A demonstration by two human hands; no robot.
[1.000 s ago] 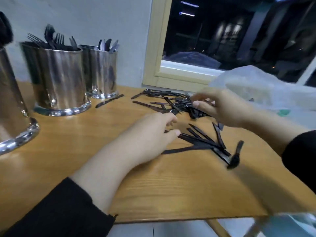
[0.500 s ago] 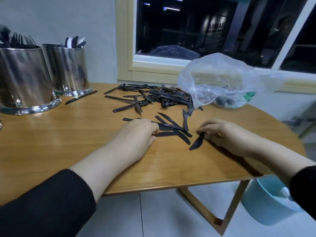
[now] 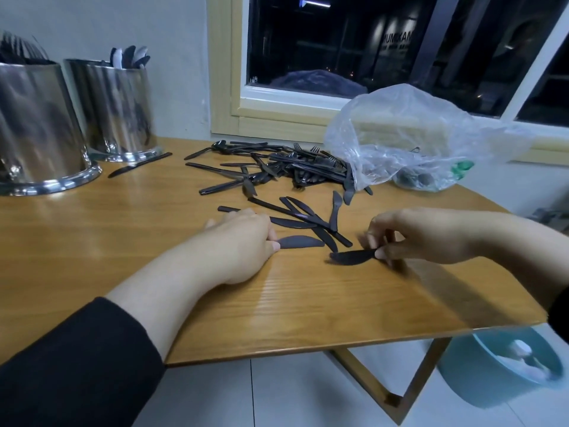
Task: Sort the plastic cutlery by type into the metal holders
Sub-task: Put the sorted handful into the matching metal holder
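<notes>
Head view. Your right hand (image 3: 431,234) is pinching a black plastic knife (image 3: 354,257) by its handle end, blade pointing left and lying low over the wooden table (image 3: 308,303), probably so it can be gathered with like pieces. Your left hand (image 3: 243,241) is curling over a second knife (image 3: 300,242), whose blade is sticking out past the fingers; the handle is hidden under the palm, so how many pieces it is holding cannot be told. More knives (image 3: 308,215) are lying crossed between your hands. The unsorted heap (image 3: 277,167) is sitting further back, beside the plastic bag (image 3: 415,134). The metal holders (image 3: 117,109) are standing far left; the nearer one is cut off by the frame edge, and its contents are blurring together.
</notes>
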